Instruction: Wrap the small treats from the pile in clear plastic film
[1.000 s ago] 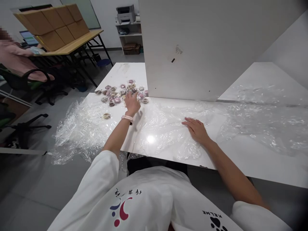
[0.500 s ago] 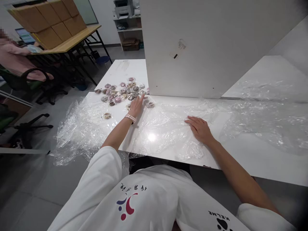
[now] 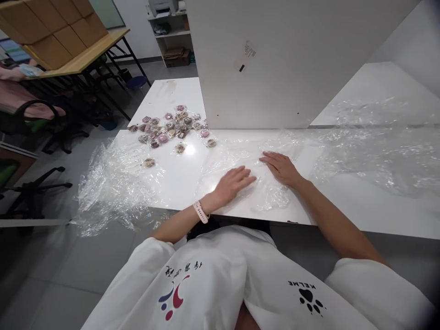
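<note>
My left hand [image 3: 233, 185] lies with its fingers stretched out over a sheet of clear plastic film [image 3: 228, 153] near the table's front edge. To its right, my right hand [image 3: 280, 168] rests flat on the same film, fingers extended. Neither hand holds anything. Beyond my left hand, on the left part of the table, is a loose cluster of small clear-wrapped pieces [image 3: 172, 130] in pink, brown and grey. A wrapped piece [image 3: 211, 143] lies beside the film's left edge, and another brownish one [image 3: 149, 162] sits apart at the left.
Crumpled clear film [image 3: 113, 188] hangs over the table's left edge. More film [image 3: 385, 146] spreads across the right side. An upright white panel [image 3: 261, 82] stands at the back of the white table [image 3: 360, 206]. Cardboard boxes [image 3: 55, 50] and an office chair [image 3: 41, 183] are at the left.
My left hand has moved from beside the wrapped pieces back toward me and to the right, onto the film. The right hand stays on the film. The view has shifted slightly.
</note>
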`<state>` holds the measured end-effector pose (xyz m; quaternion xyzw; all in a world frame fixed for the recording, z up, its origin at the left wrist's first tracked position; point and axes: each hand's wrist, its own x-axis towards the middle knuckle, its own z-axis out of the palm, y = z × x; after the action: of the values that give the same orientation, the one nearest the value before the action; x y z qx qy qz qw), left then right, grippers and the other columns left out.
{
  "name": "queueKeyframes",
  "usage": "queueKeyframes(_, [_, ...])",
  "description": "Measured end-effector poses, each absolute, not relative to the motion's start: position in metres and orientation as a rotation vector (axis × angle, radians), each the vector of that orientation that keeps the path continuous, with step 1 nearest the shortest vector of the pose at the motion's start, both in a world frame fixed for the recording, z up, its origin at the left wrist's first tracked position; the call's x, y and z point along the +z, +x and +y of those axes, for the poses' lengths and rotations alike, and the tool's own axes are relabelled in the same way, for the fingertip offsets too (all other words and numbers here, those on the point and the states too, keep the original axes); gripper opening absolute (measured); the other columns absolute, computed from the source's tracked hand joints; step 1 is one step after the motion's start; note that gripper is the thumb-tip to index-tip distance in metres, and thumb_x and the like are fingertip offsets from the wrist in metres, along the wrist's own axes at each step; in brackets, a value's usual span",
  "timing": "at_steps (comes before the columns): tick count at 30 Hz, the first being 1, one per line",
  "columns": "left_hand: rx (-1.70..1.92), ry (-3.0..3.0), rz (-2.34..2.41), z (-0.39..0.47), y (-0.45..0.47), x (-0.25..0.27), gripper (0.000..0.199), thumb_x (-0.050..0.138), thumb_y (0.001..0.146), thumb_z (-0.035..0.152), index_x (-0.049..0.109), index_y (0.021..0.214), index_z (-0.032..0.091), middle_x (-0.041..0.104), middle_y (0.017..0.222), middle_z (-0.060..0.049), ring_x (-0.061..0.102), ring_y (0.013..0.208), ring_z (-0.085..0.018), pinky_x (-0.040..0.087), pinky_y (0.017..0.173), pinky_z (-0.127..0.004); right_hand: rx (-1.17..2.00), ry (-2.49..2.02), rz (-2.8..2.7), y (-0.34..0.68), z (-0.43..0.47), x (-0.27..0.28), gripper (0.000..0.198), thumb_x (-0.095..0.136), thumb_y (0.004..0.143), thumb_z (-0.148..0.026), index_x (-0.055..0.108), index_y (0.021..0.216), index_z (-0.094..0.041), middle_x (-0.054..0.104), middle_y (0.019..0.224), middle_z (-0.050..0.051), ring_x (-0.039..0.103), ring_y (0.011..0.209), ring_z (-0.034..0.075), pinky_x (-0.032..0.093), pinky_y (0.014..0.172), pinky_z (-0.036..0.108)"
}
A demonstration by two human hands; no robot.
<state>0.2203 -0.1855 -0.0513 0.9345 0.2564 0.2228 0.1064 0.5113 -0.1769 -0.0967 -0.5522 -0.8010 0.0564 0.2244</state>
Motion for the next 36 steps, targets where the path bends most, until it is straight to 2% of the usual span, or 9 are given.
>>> queueKeyframes(4, [0.233, 2.705, 0.812, -0.215, 0.227, -0.055, 0.056, 0.047, 0.099, 0.022, 0.033, 0.152, 0.029, 0.026, 0.163, -0.011, 0.013, 0.154, -0.031, 0.019, 0.120, -0.063, 0.085, -1.557, -2.067, 0.501, -0.203, -0.066, 0.038, 0.036, 0.102, -0.035, 0.065, 0.123, -0.023, 0.060, 0.139, 0.010, 0.051, 0.130, 0.027, 0.038, 0.107, 0.048])
queueKeyframes(8, [0.287, 2.598, 0.885, -0.228, 0.187, -0.034, 0.080, 0.063, 0.090, 0.047, 0.021, 0.156, 0.029, 0.013, 0.166, -0.013, 0.005, 0.154, -0.034, 0.017, 0.121, -0.062, 0.256, -1.406, -2.133, 0.484, -0.279, -0.035, 0.038, 0.055, 0.095, -0.047, 0.060, 0.127, -0.027, 0.063, 0.131, 0.008, 0.055, 0.124, 0.027, 0.042, 0.103, 0.044])
queueKeyframes(12, [0.309, 2.575, 0.861, -0.257, 0.143, -0.042, 0.074, 0.072, 0.085, 0.032, 0.034, 0.148, 0.022, 0.033, 0.160, -0.016, 0.024, 0.151, -0.031, 0.027, 0.121, -0.057, 0.373, -1.348, -2.277, 0.476, -0.345, -0.050, 0.031, 0.056, 0.096, -0.041, 0.062, 0.123, -0.027, 0.065, 0.126, 0.009, 0.059, 0.116, 0.026, 0.047, 0.094, 0.042])
queueKeyframes(16, [0.506, 2.541, 0.908, -0.276, 0.114, -0.060, 0.024, 0.055, 0.093, 0.013, 0.060, 0.115, 0.022, 0.059, 0.140, -0.010, 0.046, 0.140, -0.025, 0.039, 0.116, -0.054, 0.458, -1.505, -2.097, 0.484, -0.370, -0.062, 0.021, 0.048, 0.100, -0.032, 0.066, 0.092, -0.025, 0.071, 0.096, 0.005, 0.065, 0.091, 0.021, 0.048, 0.080, 0.037])
queueKeyframes(19, [0.636, 2.320, 1.013, -0.277, 0.104, -0.054, 0.013, 0.053, 0.096, 0.022, 0.065, 0.094, 0.023, 0.073, 0.115, -0.006, 0.064, 0.120, -0.022, 0.053, 0.101, -0.043, 0.699, -1.651, -1.924, 0.494, -0.373, -0.041, 0.023, 0.046, 0.100, -0.039, 0.063, 0.092, -0.026, 0.070, 0.097, 0.004, 0.064, 0.085, 0.020, 0.048, 0.066, 0.031])
queueKeyframes(23, [0.599, 1.989, 1.167, -0.256, 0.108, -0.025, 0.022, 0.054, 0.096, 0.040, 0.065, 0.093, 0.022, 0.075, 0.090, -0.003, 0.072, 0.084, -0.019, 0.057, 0.076, -0.032, 0.792, -1.817, -1.674, 0.499, -0.352, -0.005, 0.027, 0.045, 0.099, -0.047, 0.059, 0.093, -0.025, 0.068, 0.088, 0.003, 0.057, 0.065, 0.015, 0.037, 0.047, 0.025])
queueKeyframes(29, [0.379, 2.199, 1.406, -0.162, 0.154, -0.011, 0.020, 0.055, 0.095, 0.036, 0.064, 0.094, 0.018, 0.067, 0.069, -0.001, 0.062, 0.061, -0.017, 0.047, 0.059, -0.028, 0.538, -1.917, -1.697, 0.512, -0.258, -0.014, 0.026, 0.049, 0.095, -0.046, 0.062, 0.092, -0.023, 0.060, 0.068, 0.001, 0.052, 0.060, 0.016, 0.040, 0.057, 0.028])
queueKeyframes(32, [0.118, 2.339, 1.513, -0.118, 0.175, -0.010, 0.012, 0.059, 0.091, 0.025, 0.064, 0.099, 0.017, 0.071, 0.087, -0.006, 0.066, 0.080, -0.021, 0.050, 0.069, -0.032, 0.298, -2.031, -1.756, 0.514, -0.217, -0.028, 0.028, 0.050, 0.092, -0.041, 0.067, 0.092, -0.019, 0.065, 0.075, 0.008, 0.059, 0.068, 0.023, 0.046, 0.068, 0.038])
queueKeyframes(36, [0.219, 2.510, 1.483, -0.114, 0.180, 0.007, 0.037, 0.065, 0.085, 0.021, 0.057, 0.121, 0.016, 0.063, 0.127, -0.014, 0.056, 0.119, -0.032, 0.048, 0.095, -0.047, -0.046, -1.836, -1.807, 0.488, -0.214, -0.029, 0.036, 0.044, 0.097, -0.040, 0.068, 0.112, -0.017, 0.067, 0.110, 0.017, 0.057, 0.109, 0.036, 0.040, 0.095, 0.056])
